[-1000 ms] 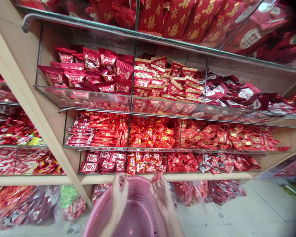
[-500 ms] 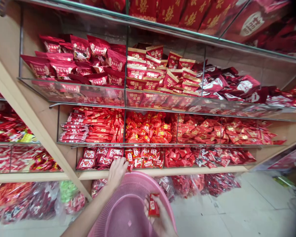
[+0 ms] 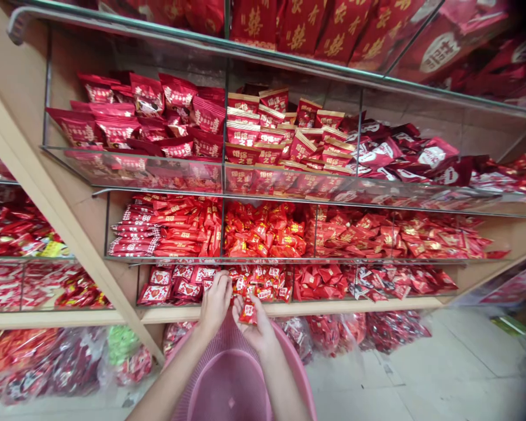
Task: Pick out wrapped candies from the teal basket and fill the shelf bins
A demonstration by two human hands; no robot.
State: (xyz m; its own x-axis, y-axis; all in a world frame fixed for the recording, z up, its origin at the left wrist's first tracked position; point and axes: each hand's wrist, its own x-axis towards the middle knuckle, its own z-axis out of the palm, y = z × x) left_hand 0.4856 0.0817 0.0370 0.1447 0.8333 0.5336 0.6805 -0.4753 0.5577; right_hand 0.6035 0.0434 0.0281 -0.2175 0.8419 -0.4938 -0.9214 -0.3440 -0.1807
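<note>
My right hand (image 3: 255, 327) holds a small red candy packet (image 3: 248, 313) with a white label, just in front of the lowest shelf. Beside it, my left hand (image 3: 216, 299) is at the shelf's front with its fingers curled; whatever they grip is hidden. Small red-and-white packets (image 3: 265, 290) fill the compartment behind both hands. Left of these lie packets with heart prints (image 3: 188, 287). Below my forearms stands a large pink plastic basket (image 3: 296, 356), and no packets show on its visible floor.
Glass-fronted shelves above hold red packets (image 3: 263, 225) and larger gold-edged packets (image 3: 245, 133). Clear dividers separate the compartments. A wooden ledge (image 3: 333, 306) runs along the front. Plastic bags of sweets (image 3: 390, 330) lie underneath, on the tiled floor (image 3: 456, 368).
My right hand has moved up and forward from over the basket to the shelf, still with the red packet. My left hand has shifted slightly right and stays at the shelf front.
</note>
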